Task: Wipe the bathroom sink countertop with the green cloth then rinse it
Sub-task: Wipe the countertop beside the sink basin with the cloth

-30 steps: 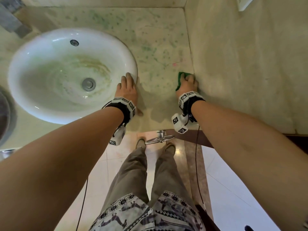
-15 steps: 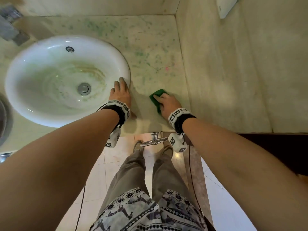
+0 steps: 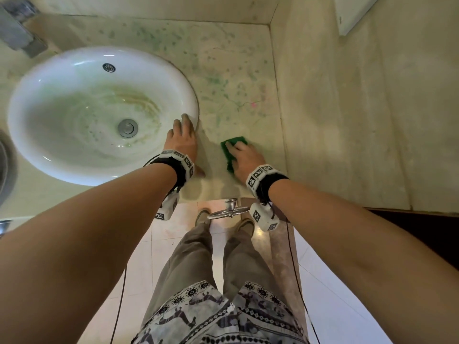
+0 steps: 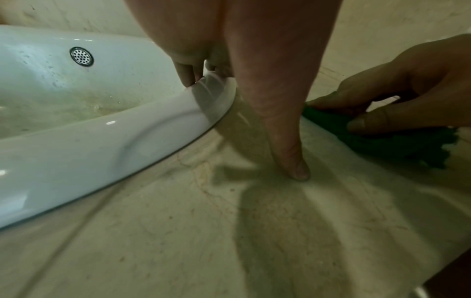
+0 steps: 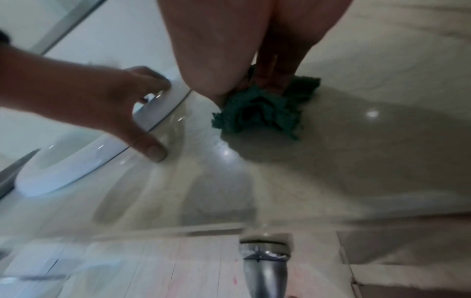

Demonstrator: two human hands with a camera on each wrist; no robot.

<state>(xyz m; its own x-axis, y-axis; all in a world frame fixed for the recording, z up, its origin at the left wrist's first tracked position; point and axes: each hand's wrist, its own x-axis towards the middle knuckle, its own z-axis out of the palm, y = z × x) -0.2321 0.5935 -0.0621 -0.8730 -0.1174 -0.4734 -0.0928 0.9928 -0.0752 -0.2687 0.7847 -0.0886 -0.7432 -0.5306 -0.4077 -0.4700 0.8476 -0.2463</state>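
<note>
The green cloth [image 3: 234, 142] lies bunched on the stained marble countertop [image 3: 236, 70], near its front edge and right of the white sink [image 3: 62, 78]. My right hand [image 3: 244, 157] presses down on it, fingers and thumb curled round the cloth [image 4: 382, 145]; in the right wrist view the cloth [image 5: 257, 113] bulges out under the palm. My left hand [image 3: 182, 140] rests flat on the sink's right rim with its fingers straight, and the thumb [image 4: 293, 165] touches the countertop. The left hand holds nothing.
A tiled side wall [image 3: 347, 120] closes the countertop on the right. A grey faucet [image 3: 17, 33] stands at the back left, the drain [image 3: 128, 127] lies in the bowl. A chrome fixture [image 3: 229, 211] sticks out below the front edge, above my feet.
My right hand has slid the cloth from the side wall leftward and toward the front edge. The left hand has stayed on the sink rim.
</note>
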